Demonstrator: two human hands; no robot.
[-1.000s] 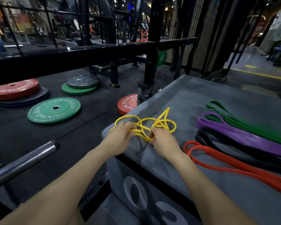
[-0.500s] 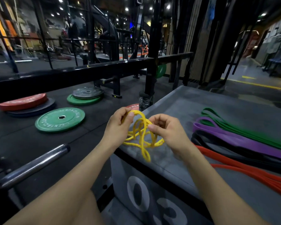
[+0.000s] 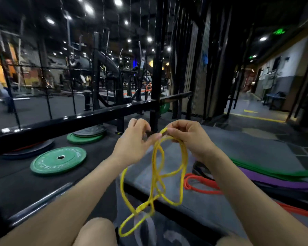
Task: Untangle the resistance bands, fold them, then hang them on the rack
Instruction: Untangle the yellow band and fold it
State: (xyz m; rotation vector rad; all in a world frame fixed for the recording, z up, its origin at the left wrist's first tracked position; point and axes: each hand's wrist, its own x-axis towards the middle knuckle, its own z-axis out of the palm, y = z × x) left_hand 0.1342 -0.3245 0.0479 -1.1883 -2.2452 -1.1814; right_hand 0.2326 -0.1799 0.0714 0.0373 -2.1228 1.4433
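A tangled yellow resistance band [image 3: 156, 176] hangs in the air in several twisted loops. My right hand [image 3: 190, 139] pinches its top end. My left hand [image 3: 135, 144] is right beside it, fingers curled at the same top loop. On the grey padded box [image 3: 247, 150] below lie a red band [image 3: 201, 185], a black band [image 3: 199, 170], a purple band [image 3: 277, 181] and a green band [image 3: 267, 168], side by side at the right. The black rack rail [image 3: 78, 121] runs across behind my hands.
Green weight plates [image 3: 58, 159] and stacked plates [image 3: 87, 134] lie on the black floor at the left. A steel barbell [image 3: 41, 203] crosses the lower left. A black upright post [image 3: 157, 68] stands just behind my hands. A corridor opens at the far right.
Both hands have lifted the yellow band off the box and raised it. Its loops now hang down long instead of bunched between my hands. The view has tilted upward.
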